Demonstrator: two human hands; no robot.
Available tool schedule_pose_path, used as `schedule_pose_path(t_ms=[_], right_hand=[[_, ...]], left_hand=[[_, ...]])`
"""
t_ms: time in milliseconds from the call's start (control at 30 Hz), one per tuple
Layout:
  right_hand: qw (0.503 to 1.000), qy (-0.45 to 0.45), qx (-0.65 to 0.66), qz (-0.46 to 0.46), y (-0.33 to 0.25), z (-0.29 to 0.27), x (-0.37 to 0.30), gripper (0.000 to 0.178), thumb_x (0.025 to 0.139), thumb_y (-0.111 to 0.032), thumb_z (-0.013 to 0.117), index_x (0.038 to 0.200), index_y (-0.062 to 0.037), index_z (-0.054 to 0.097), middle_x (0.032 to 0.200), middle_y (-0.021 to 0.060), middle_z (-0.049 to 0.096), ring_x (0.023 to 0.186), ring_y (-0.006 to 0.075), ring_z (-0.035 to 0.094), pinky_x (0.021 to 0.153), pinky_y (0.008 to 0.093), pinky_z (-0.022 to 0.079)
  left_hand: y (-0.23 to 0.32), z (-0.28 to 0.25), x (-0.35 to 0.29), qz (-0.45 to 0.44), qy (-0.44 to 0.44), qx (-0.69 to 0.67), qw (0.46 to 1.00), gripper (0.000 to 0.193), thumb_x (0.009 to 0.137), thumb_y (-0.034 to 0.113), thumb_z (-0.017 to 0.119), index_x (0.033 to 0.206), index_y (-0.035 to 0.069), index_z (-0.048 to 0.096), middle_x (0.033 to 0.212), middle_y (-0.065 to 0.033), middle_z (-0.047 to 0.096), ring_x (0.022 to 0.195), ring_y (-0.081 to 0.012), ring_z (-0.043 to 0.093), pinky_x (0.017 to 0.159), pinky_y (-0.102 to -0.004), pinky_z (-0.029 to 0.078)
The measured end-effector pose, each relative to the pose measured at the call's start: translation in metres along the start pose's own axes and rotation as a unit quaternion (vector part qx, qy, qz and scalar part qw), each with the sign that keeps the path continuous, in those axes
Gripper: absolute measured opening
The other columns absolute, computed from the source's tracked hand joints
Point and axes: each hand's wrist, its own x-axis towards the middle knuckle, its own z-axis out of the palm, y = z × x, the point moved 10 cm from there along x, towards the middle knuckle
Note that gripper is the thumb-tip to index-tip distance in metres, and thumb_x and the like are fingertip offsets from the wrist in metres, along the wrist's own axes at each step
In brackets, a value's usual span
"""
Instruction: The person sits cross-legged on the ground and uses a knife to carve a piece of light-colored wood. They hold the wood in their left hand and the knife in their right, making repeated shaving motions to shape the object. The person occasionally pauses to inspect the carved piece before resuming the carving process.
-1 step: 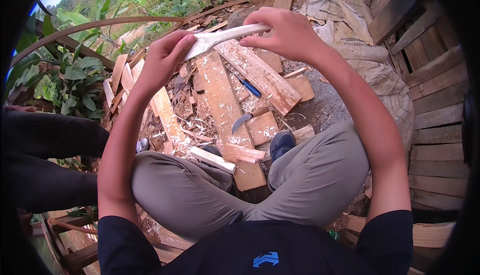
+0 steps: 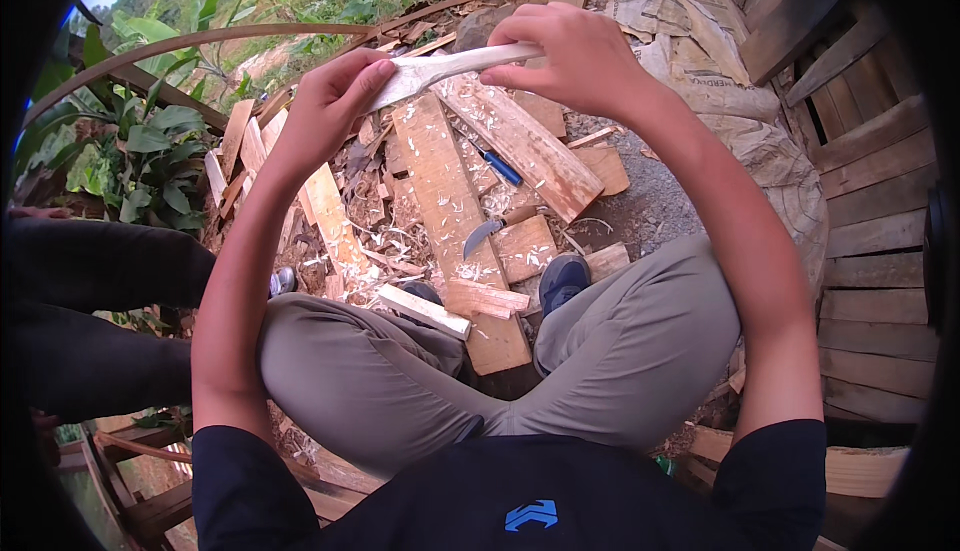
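Observation:
Up in front of me, above the work area, I hold a pale carved wooden utensil (image 2: 440,71), broad at its left end and narrow like a handle at its right. My left hand (image 2: 338,99) is closed on the broad end, with the thumb on top and part of that end hidden. The narrow end is pinched between the thumb and fingers of my right hand (image 2: 572,59). Below, a knife (image 2: 483,237) with a curved blade and wooden handle lies across a long plank (image 2: 440,176). Farther off lies a tool with a blue handle (image 2: 501,168).
A thick board (image 2: 525,146) and several offcuts lie among white shavings. A short squared stick (image 2: 425,312) rests near my left shoe. Pale sacking (image 2: 705,61) and a slatted wooden wall (image 2: 870,271) flank the right. Another person's dark-trousered legs (image 2: 110,266) are at left.
The ground items sit slightly higher in the picture, as the view has tilted a little. Both hands keep their hold on the wooden utensil, almost unmoved.

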Motion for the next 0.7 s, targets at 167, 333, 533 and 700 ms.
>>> schedule_pose_path(t_ms=[167,333,533,700], right_hand=[[0.991,-0.132,-0.021,-0.031,-0.024,0.020,-0.003,0.038,0.093,-0.042,0.070,0.122,-0.0165,0.070,0.106,0.0080,0.075,0.101,0.0276,0.071,0.088,0.0459,0.056],[0.953,-0.269,0.136,0.027,-0.036,0.057,-0.016,0.047,0.099,-0.042,0.064,0.136,-0.0130,0.061,0.110,0.0167,0.073,0.106,0.0335,0.070,0.090,0.0482,0.054],[0.937,-0.268,0.223,0.034,-0.026,0.083,-0.021,0.052,0.105,-0.049,0.056,0.132,-0.0047,0.060,0.099,0.0146,0.069,0.089,0.0258,0.067,0.079,0.0413,0.052],[0.934,-0.271,0.228,0.038,-0.020,0.092,-0.022,0.049,0.106,-0.047,0.055,0.129,-0.0040,0.060,0.096,0.0127,0.067,0.088,0.0229,0.065,0.079,0.0382,0.051]], left_hand=[[0.012,0.019,-0.004,0.011,-0.039,0.010,0.999,0.037,0.102,0.038,0.067,0.121,0.005,0.069,0.081,0.0030,0.063,0.065,-0.0039,0.050,0.058,-0.0227,0.039],[0.017,0.037,-0.008,0.054,-0.094,0.038,0.993,0.045,0.098,0.040,0.073,0.127,0.006,0.066,0.085,0.0026,0.064,0.063,-0.0038,0.050,0.056,-0.0216,0.039],[0.001,0.048,-0.009,0.005,-0.134,0.026,0.991,0.043,0.104,0.041,0.063,0.128,0.006,0.065,0.085,-0.0019,0.066,0.066,-0.0070,0.057,0.060,-0.0256,0.048],[-0.001,0.048,-0.007,0.029,-0.140,0.069,0.987,0.039,0.102,0.033,0.065,0.129,0.005,0.064,0.090,-0.0040,0.068,0.067,-0.0081,0.060,0.062,-0.0271,0.051]])
